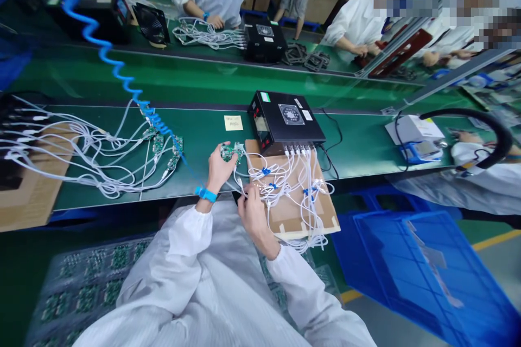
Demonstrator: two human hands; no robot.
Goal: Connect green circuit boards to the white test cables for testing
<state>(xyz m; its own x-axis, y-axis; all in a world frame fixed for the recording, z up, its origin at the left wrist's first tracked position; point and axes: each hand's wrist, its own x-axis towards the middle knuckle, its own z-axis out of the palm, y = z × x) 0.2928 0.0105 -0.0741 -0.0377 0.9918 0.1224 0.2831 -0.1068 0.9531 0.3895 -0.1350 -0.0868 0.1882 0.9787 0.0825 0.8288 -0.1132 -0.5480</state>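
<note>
My left hand [221, 169], with a blue strap at the wrist, is closed on a small green circuit board [231, 153] above the bench edge. Just to the right and lower, my right hand [253, 210] has its fingers pinched together on a white cable [240, 181]; the fingers partly hide its end. Beside it, a bundle of white cables [280, 184] with blue ties lies on a cardboard sheet [293, 214]. Those cables run to the front of a black box [291, 116] with a round fan grille.
More circuit boards [175, 154] with white cables [101, 146] lie to the left. A coiled blue hose [118, 68] hangs across the left side. Blue crates [415, 260] stand at lower right, and trays of boards [85, 293] at lower left. Co-workers sit across the bench.
</note>
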